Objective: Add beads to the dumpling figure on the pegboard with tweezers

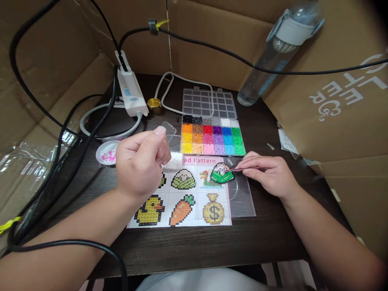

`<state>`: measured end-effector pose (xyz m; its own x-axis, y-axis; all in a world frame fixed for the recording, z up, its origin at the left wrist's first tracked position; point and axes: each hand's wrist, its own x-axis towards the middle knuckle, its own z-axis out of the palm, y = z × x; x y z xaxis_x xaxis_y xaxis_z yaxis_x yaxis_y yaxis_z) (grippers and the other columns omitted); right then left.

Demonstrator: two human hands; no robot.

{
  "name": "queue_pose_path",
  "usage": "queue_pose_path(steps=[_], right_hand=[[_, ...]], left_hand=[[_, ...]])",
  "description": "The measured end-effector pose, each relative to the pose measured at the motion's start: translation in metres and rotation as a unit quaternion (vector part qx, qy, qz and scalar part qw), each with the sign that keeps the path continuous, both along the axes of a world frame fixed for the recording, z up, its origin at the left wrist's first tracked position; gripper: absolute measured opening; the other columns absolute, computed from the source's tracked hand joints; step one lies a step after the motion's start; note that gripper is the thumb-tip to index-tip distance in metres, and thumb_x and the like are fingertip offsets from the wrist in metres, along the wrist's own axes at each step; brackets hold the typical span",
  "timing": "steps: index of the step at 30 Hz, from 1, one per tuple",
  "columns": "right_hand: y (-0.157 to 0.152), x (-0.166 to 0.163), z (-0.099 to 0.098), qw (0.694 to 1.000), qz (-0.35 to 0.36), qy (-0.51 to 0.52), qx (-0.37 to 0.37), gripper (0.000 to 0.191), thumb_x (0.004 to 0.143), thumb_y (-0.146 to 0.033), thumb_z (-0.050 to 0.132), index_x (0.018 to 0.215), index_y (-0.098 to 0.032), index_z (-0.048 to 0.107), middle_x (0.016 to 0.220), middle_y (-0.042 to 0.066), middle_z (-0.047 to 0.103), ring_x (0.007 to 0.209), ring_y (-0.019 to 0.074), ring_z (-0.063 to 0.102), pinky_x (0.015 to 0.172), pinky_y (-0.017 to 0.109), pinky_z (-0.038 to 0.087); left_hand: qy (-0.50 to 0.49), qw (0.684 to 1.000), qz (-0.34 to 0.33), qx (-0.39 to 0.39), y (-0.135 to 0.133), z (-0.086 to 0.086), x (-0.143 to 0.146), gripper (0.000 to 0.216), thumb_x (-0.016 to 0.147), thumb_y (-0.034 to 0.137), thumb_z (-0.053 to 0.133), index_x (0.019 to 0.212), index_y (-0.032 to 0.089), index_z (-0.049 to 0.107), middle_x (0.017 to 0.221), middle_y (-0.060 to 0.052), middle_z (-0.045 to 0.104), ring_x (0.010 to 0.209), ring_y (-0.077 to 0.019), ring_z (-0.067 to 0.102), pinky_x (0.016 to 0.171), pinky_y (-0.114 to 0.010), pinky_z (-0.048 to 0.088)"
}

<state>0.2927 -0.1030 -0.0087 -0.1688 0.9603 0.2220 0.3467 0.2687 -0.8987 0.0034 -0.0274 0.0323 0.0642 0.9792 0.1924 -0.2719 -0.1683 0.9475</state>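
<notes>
My right hand (271,173) pinches a pair of pinkish tweezers (247,168). Their tips reach the white part of a green and white bead design (222,177) with a black outline. That design sits on a clear pegboard (245,198), which overlaps the right side of a printed bead pattern sheet (182,220). My left hand (141,163) is closed in a fist, raised over the left side of the sheet. Whatever it may hold is hidden inside. Partly behind this fist is a small clear box of white beads (174,161).
A sorted bead box (212,135) has its lid (209,103) folded back. A white dish (106,153) of pink beads stands left, a gold cup (154,106) farther back. A power strip (131,93), black cables (212,48) and a water bottle (273,60) lie around, between cardboard walls (342,121).
</notes>
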Motion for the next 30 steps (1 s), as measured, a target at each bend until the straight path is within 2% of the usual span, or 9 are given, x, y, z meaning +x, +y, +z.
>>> queue_pose_path(steps=[8, 30], right_hand=[[-0.0004, -0.0005, 0.0002, 1.000, 0.016, -0.007, 0.006, 0.025, 0.086, -0.013, 0.072, 0.098, -0.033, 0.081, 0.091, 0.002, 0.078, 0.088, 0.0196, 0.069, 0.082, 0.036, 0.057], [-0.0005, -0.0021, 0.0008, 1.000, -0.003, -0.017, 0.001, 0.023, 0.085, -0.013, 0.073, 0.096, -0.032, 0.082, 0.088, 0.002, 0.078, 0.087, 0.0186, 0.069, 0.082, 0.034, 0.056]], left_hand=[[0.005, 1.000, -0.004, 0.021, 0.0005, -0.0026, -0.0004, 0.049, 0.087, 0.029, 0.062, 0.046, 0.018, 0.038, 0.044, 0.002, 0.033, 0.042, -0.0087, 0.033, 0.044, -0.031, 0.022], [0.010, 1.000, 0.002, 0.015, 0.0005, -0.0012, -0.0001, 0.050, 0.089, 0.028, 0.060, 0.046, 0.018, 0.038, 0.044, 0.002, 0.033, 0.043, -0.0092, 0.033, 0.045, -0.031, 0.024]])
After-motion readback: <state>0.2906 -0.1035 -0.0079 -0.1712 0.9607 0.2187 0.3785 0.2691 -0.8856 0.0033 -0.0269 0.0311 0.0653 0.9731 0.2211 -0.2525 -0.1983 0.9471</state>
